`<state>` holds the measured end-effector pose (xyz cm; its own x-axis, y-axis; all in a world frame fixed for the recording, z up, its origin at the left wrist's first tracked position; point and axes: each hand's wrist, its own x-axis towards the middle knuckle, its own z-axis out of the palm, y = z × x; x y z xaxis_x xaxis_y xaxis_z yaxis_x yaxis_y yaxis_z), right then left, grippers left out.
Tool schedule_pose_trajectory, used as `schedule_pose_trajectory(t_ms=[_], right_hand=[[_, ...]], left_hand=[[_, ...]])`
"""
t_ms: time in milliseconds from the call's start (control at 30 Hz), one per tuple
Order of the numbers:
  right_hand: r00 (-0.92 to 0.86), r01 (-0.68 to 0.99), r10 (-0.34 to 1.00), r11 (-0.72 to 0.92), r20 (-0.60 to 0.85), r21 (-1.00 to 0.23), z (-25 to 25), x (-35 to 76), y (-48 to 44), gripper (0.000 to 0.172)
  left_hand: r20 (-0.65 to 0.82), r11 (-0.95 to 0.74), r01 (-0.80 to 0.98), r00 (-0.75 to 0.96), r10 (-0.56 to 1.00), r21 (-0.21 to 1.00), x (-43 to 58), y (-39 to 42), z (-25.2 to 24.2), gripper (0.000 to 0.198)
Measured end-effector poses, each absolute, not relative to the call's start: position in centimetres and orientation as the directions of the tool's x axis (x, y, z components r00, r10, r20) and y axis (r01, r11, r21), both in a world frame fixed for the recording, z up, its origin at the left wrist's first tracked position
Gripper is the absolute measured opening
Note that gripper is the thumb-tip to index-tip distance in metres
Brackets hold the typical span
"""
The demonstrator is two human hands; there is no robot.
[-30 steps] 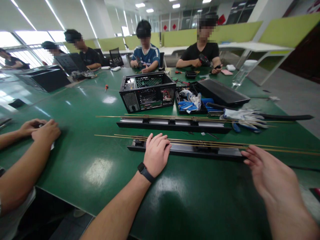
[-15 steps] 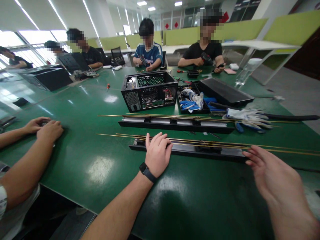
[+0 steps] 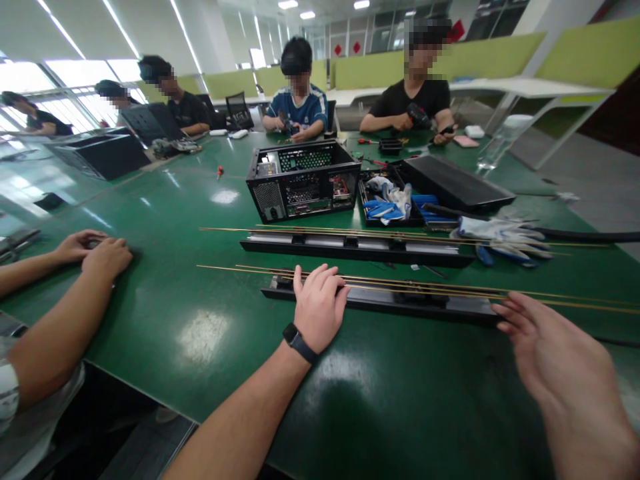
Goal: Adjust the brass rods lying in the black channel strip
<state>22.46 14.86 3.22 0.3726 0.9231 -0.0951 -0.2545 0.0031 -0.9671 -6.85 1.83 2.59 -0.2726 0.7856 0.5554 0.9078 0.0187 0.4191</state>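
Left hand (image 3: 319,308) draped flat over black rail (image 3: 400,304) near front edge of table (image 3: 200,333), clasping nothing; right hand (image 3: 555,360) open, empty, by rail's right end. Brass rods (image 3: 450,289) look whippy, loose: grip rail ends.

A glossy green table (image 3: 165,220) is seen. Close to its near edge a long black rail (image 3: 390,303) is laid crosswise, with thin brass rods (image 3: 450,290) stretched along its top and past both ends. Just beyond, a second black rail (image 3: 350,243) is laid parallel. Farther off, an open computer case (image 3: 303,180) is set, a black tray (image 3: 361,193) just right of it, then a flat black panel (image 3: 453,181). White-and-blue gloves (image 3: 505,233) are left at the right, a small red screwdriver (image 3: 219,171) far left.
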Motion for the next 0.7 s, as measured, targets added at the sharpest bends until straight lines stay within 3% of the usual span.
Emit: schedule_pose_trajectory(t_ms=[700], right_hand=[[0.385,-0.213,0.919,0.002,-0.082,-0.977,3.02,22.64,15.07,0.016]], left_hand=[[0.559,0.055,0.907,-0.304,0.771,0.417,-6.59,1.76,2.79,0.003]])
